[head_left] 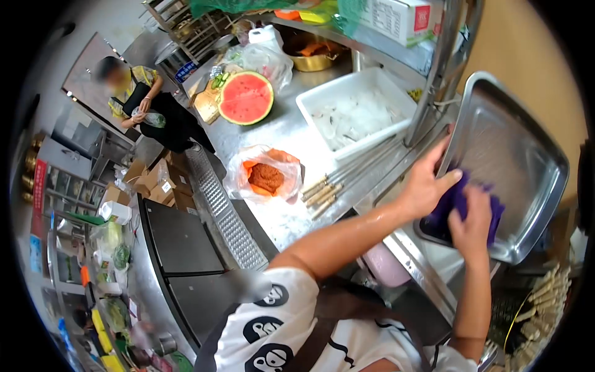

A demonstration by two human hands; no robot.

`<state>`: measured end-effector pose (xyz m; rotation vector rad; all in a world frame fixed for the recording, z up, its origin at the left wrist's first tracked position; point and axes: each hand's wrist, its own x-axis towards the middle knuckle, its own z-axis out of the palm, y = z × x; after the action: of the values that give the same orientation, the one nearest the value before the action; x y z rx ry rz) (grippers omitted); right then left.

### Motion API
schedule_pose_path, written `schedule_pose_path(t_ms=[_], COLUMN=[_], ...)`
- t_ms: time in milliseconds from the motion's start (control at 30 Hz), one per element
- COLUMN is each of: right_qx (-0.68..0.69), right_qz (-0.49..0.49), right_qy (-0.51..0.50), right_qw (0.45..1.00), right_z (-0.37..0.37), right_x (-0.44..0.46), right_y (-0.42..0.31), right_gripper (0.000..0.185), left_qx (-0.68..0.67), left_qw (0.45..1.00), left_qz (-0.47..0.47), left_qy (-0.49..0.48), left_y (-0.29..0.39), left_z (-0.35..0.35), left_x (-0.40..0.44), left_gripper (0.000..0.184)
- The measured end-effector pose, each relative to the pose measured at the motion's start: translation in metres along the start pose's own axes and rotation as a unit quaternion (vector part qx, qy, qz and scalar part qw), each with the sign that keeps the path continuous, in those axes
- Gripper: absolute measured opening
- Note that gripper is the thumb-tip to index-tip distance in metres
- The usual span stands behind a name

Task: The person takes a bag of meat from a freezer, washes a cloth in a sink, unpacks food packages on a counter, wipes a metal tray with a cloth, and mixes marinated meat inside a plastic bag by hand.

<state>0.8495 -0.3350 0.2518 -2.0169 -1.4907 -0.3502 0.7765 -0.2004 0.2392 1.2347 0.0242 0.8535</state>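
Observation:
A rectangular stainless steel tray (517, 149) is tilted up at the right of the head view. My left hand (426, 186) grips its near-side rim, with the thumb on the inside and the other fingers partly hidden. Inside the tray, my right hand (472, 220) is closed on a bunched purple cloth (494, 214) pressed against the metal. The tray's inner surface looks wet and streaked. Below the tray, part of a sink edge (427, 273) shows.
On the steel counter stand a white tub (310, 102) with pale contents in liquid, a halved watermelon (246, 98), a bag of red-brown paste (266, 178) and long wood-handled skewers (322, 197). A shelf post (427, 93) rises near the tray. Across the aisle, a person (145, 102) holds a bag.

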Motion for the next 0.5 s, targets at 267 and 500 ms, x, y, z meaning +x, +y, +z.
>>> schedule_pose_path(t_ms=[267, 500], right_qx=[0.128, 0.441], right_qz=[0.244, 0.419], right_qy=[-0.348, -0.235], right_qw=[0.896, 0.758], right_z=[-0.038, -0.032], right_x=[-0.067, -0.129], right_y=[0.031, 0.071], right_gripper=[0.03, 0.048], left_qx=[0.142, 0.145], left_qw=[0.936, 0.864], left_qz=[-0.297, -0.342], left_qy=[0.123, 0.339], left_y=[0.021, 0.037], left_z=[-0.101, -0.144], left_x=[-0.105, -0.221], left_gripper=[0.053, 0.032])
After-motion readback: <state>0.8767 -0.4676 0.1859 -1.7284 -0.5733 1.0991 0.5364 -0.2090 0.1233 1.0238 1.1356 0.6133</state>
